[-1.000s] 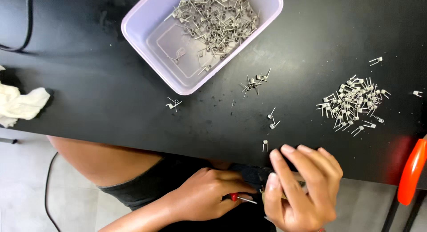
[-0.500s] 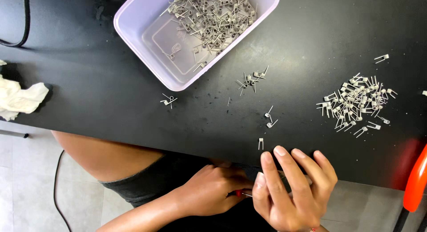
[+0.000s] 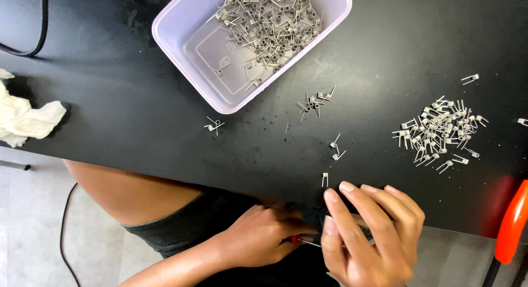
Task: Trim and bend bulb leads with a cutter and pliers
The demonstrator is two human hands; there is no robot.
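Black and dusty, the table [image 3: 137, 116] fills most of the head view, its near edge running across the lower part of the picture with grey floor tiles below it. Just past that near edge, over the person's lap, the left hand [image 3: 264, 237] is curled closed around a thin tool with a red grip [image 3: 300, 241]; only a short red piece and a sliver of metal shaft show, the rest being buried in the fist. The right hand [image 3: 374, 237] meets it there, fingers bent together over the tool's tip, and whatever small piece they pinch is hidden behind them, so I cannot tell what it is. A single small metal spring clip [image 3: 325, 179] lies on the table at the near edge, just beside the right fingertips. Toward the right edge sits a loose heap of similar clips [image 3: 437, 130], and a few strays lie mid-table. At the far edge a lilac plastic tub [image 3: 181, 56], cut off by the frame, holds a tangled mass of them. A crumpled white cloth [image 3: 25, 119] sits at the left edge, and an orange handle [image 3: 511, 223] is cropped at the right.
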